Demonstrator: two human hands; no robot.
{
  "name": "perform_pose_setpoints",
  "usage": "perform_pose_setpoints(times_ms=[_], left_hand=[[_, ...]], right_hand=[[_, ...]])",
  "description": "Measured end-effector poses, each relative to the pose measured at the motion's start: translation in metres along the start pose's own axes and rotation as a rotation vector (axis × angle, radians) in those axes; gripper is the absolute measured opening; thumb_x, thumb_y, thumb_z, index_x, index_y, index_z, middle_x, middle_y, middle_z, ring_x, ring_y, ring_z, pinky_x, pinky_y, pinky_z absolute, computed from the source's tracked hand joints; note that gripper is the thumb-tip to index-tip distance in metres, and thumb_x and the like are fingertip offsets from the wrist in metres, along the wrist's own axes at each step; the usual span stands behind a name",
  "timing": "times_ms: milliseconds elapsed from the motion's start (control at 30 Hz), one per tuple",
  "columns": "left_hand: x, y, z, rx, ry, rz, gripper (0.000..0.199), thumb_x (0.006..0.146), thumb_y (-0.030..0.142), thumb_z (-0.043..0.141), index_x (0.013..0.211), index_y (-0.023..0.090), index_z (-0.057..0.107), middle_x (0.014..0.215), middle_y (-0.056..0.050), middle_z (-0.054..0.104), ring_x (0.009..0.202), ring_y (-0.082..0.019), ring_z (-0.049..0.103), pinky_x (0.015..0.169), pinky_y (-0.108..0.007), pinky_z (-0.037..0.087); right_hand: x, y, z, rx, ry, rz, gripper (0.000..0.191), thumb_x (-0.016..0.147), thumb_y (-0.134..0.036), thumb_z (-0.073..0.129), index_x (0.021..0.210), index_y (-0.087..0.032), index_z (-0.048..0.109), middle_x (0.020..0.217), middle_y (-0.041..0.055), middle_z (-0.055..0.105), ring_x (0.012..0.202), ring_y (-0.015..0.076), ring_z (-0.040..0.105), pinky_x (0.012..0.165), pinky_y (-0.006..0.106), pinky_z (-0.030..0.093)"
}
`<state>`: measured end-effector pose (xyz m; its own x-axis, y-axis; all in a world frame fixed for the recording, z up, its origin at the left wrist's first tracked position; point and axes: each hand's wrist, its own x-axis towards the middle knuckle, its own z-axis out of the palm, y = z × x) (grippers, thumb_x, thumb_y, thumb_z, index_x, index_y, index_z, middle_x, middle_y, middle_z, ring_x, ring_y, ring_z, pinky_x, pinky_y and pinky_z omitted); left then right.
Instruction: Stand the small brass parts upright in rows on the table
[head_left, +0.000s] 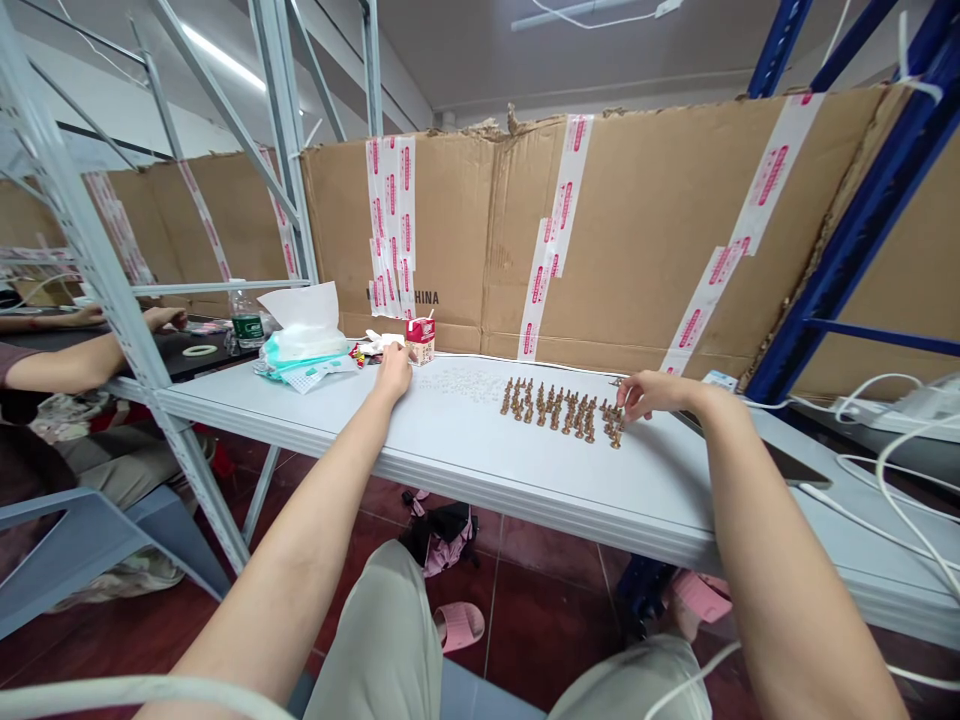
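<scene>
Several small brass-coloured metal pieces (pixel 559 408) stand upright in rows on the right half of the white tabletop. My right hand (pixel 643 393) is at the right end of these rows, its fingers bent and closed together at the tips. What lies between those fingertips is too small to make out. To the left of the rows, many tiny clear bits (pixel 465 384) are scattered on the table. My left hand (pixel 394 374) rests beyond them, close beside a small red and white drink carton (pixel 421 341). Its fingertips are mostly hidden behind the back of the hand.
Left of my left hand lies a wipes pack (pixel 304 345) with white tissue on top. A dark flat device (pixel 791 463) and white cables (pixel 900 500) are on the right. Cardboard (pixel 637 220) walls the back. Another person's arm (pixel 90 360) reaches over the neighbouring table.
</scene>
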<state>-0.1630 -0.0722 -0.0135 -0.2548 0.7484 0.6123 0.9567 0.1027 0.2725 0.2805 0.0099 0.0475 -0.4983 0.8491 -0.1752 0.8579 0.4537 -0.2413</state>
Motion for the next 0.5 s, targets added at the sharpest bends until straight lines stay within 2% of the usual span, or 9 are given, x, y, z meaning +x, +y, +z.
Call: perform_pose_setpoints(times_ms=[133,200,267,333,400,467,500], left_hand=[[-0.001,0.000,0.000,0.001,-0.004,0.009,0.031,0.070,0.003,0.037,0.090,0.016,0.057,0.101,-0.008,0.046,0.104,-0.022,0.039,0.090,-0.033,0.036],[-0.001,0.000,0.000,-0.002,-0.007,0.003,0.032,0.070,0.003,0.036,0.090,0.016,0.057,0.102,-0.008,0.046,0.105,-0.022,0.039,0.090,-0.033,0.037],[-0.001,0.000,0.000,-0.007,-0.007,0.003,0.032,0.070,0.003,0.036,0.089,0.017,0.057,0.102,-0.008,0.046,0.105,-0.022,0.039,0.090,-0.033,0.037],[-0.001,-0.001,0.001,-0.013,-0.002,0.011,0.032,0.069,0.003,0.036,0.089,0.017,0.057,0.101,-0.008,0.046,0.104,-0.022,0.039,0.090,-0.033,0.037],[0.000,-0.002,0.002,-0.017,0.006,0.028,0.033,0.068,0.003,0.037,0.090,0.017,0.057,0.101,-0.008,0.045,0.104,-0.022,0.040,0.090,-0.033,0.037],[0.000,-0.002,0.004,-0.019,0.009,0.049,0.033,0.067,0.003,0.038,0.089,0.016,0.058,0.100,-0.008,0.046,0.103,-0.022,0.040,0.090,-0.033,0.036],[0.000,-0.002,0.004,-0.019,0.005,0.061,0.033,0.067,0.003,0.038,0.088,0.016,0.058,0.099,-0.008,0.046,0.104,-0.021,0.040,0.091,-0.033,0.036]], right_hand=[[-0.007,-0.005,-0.006,0.039,-0.008,-0.019,0.032,0.055,-0.031,0.065,0.083,-0.019,0.060,0.077,0.0032,0.066,0.058,0.0147,0.059,0.056,0.025,0.043],[-0.012,-0.007,-0.011,0.049,0.080,-0.025,0.033,0.062,-0.038,0.061,0.089,-0.018,0.060,0.081,0.0047,0.066,0.061,0.0153,0.059,0.058,0.026,0.043],[-0.016,-0.007,-0.012,-0.007,0.318,0.081,0.033,0.072,-0.041,0.051,0.094,-0.019,0.060,0.087,0.0067,0.066,0.070,0.0185,0.060,0.063,0.028,0.043],[-0.015,0.001,-0.005,-0.132,0.599,0.259,0.033,0.079,-0.036,0.042,0.100,-0.019,0.059,0.095,0.0106,0.064,0.085,0.0237,0.059,0.070,0.033,0.043],[-0.010,0.018,0.007,-0.274,0.762,0.371,0.036,0.081,-0.026,0.036,0.108,-0.016,0.056,0.109,0.0152,0.059,0.099,0.0286,0.053,0.077,0.040,0.041],[-0.001,0.042,0.023,-0.362,0.768,0.382,0.046,0.080,-0.022,0.037,0.125,-0.015,0.044,0.125,0.0171,0.048,0.112,0.0314,0.044,0.087,0.048,0.035],[0.004,0.054,0.029,-0.343,0.680,0.380,0.050,0.080,-0.024,0.038,0.129,-0.017,0.039,0.130,0.0165,0.043,0.115,0.0317,0.041,0.089,0.051,0.033]])
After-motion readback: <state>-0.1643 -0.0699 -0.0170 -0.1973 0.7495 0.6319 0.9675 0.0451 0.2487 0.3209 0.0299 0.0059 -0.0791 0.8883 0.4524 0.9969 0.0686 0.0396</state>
